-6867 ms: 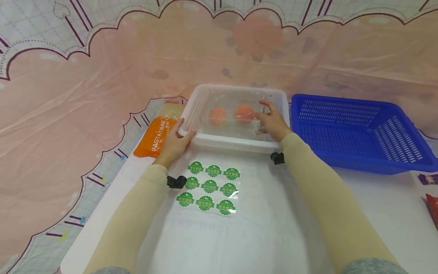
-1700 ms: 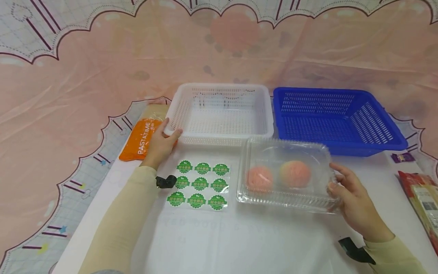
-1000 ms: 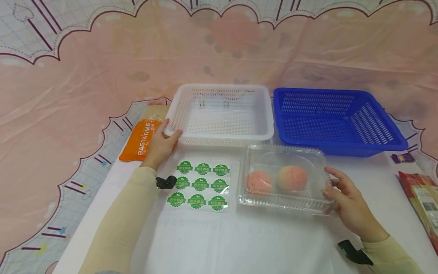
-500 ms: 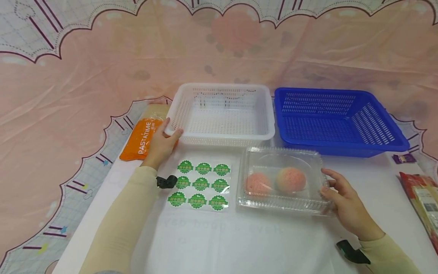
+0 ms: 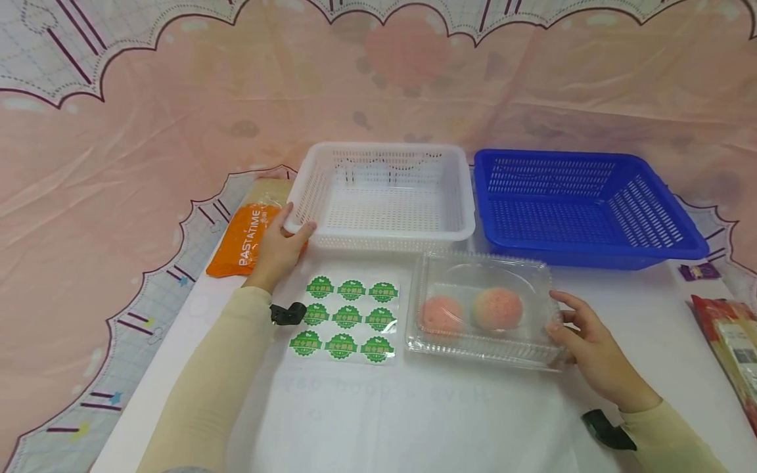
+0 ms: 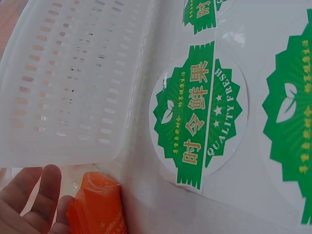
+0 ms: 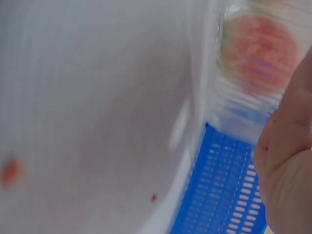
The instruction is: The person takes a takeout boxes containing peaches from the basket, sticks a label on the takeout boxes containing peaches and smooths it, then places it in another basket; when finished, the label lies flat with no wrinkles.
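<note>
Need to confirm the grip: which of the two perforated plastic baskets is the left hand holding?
The white perforated plastic basket: the left hand grips its near-left corner. The blue perforated plastic basket stands untouched to its right.

A clear plastic box point(image 5: 481, 309) sits flat on the white table with its lid shut. Two round pink peaches point(image 5: 470, 310) lie side by side inside it. It lies just in front of the white basket point(image 5: 384, 194).

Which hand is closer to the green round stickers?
Left. The left hand grips the white plastic basket just above the green round stickers; the right hand holds the clear plastic box beyond them.
</note>
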### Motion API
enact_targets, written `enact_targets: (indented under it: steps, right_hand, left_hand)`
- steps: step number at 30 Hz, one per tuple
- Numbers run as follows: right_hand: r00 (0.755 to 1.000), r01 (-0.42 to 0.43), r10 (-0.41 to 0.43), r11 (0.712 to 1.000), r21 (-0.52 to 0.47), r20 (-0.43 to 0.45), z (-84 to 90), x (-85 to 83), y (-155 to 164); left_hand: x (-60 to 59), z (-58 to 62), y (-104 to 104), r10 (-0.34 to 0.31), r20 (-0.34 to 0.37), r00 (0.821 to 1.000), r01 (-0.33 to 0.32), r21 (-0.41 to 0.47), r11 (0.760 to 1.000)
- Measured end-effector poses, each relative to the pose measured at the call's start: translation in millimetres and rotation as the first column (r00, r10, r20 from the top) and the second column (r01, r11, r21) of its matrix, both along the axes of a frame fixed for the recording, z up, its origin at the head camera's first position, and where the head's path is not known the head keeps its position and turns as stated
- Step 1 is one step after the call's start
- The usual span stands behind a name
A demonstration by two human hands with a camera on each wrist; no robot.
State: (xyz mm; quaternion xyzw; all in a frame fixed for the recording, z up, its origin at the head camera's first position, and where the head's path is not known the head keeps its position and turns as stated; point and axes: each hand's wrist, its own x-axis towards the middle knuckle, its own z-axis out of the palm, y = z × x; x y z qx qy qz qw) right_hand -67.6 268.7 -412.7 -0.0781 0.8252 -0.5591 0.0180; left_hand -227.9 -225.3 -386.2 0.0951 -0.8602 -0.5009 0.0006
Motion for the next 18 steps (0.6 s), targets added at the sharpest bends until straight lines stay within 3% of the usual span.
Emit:
enact_targets:
  steps: [7,18]
  right_hand:
    - [0.998,-0.054,0.057,0.986,0.159,-0.014,8.0,-4.9,6.8]
    - [0.984,-0.172,0.177,0.970,0.173,-0.010,13.1,-10.1,19.1]
  left_hand:
    - [0.5,0.5,0.2,-0.001,0.001,1.000,0.001,0.001,1.000]
    - [-0.9,0.8,0.5,0.002,0.008,1.000,-0.002,0.011,1.000]
